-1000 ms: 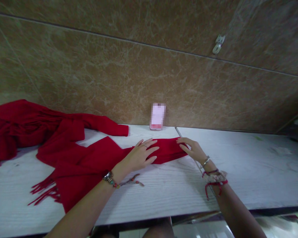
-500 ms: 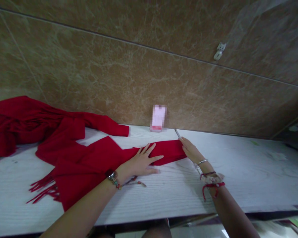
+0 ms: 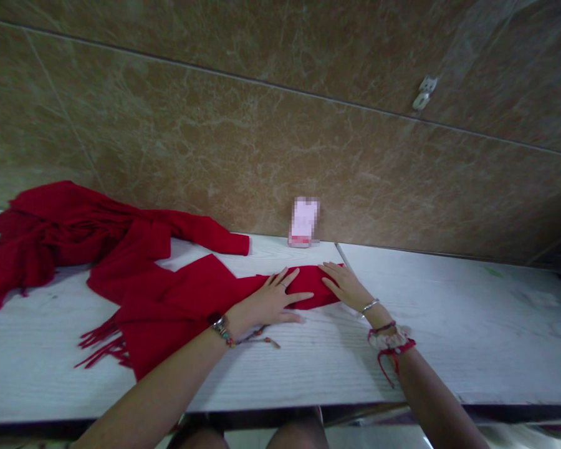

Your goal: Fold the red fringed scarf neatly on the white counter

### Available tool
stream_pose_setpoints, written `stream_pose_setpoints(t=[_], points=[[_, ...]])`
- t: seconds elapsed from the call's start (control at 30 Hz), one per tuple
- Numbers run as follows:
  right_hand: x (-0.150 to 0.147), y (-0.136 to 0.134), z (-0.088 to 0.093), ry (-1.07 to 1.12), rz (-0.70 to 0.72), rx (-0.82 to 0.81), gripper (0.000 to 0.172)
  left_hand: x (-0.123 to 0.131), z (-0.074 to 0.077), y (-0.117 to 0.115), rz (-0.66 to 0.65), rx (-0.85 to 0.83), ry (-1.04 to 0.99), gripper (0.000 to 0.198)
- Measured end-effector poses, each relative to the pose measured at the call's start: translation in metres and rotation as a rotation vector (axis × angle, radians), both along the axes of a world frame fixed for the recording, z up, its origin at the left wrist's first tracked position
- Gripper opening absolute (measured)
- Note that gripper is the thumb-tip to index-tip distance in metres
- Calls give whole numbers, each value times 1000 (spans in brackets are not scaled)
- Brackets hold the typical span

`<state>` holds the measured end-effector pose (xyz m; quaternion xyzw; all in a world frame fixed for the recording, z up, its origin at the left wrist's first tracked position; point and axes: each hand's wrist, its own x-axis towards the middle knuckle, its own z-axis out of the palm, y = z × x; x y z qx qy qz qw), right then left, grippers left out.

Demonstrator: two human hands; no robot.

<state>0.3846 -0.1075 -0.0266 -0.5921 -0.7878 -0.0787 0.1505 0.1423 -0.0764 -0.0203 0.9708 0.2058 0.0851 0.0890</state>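
A red fringed scarf lies across the white wood-grain table, narrowing to a folded strip at its right end. My left hand rests with spread fingers on that strip, palm down. On the strip's right end lies my right hand, its fingers stretched out flat on the cloth. Under both hands part of the cloth is hidden. To the left, the rest of the red cloth is bunched in loose folds, with fringe hanging at its left and lower edges.
A phone-like pink object, blurred out, leans on the brown marbled wall behind the table. A white socket is on the wall. The white table has a seam right of the phone-like object. My knees show below its front edge.
My right hand has shifted from the scarf's right edge inward onto the strip, closer to my left hand. My left hand stays on the cloth. The view has moved slightly.
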Motion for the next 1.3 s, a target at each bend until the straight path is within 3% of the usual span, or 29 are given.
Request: stream_pose_setpoints(t=[0.23, 0.73, 1.07, 1.3], points=[[-4, 5, 3, -1, -5, 30, 37, -4, -2, 2, -26, 73, -23, 57], [-4, 4, -3, 59, 17, 137, 36, -5, 6, -4, 20, 23, -8, 57], [-4, 2, -8, 91, -4, 212, 35, -6, 0, -3, 16, 42, -39, 55], [-3, 2, -3, 51, -7, 158, 37, -5, 4, -3, 20, 21, -22, 59]])
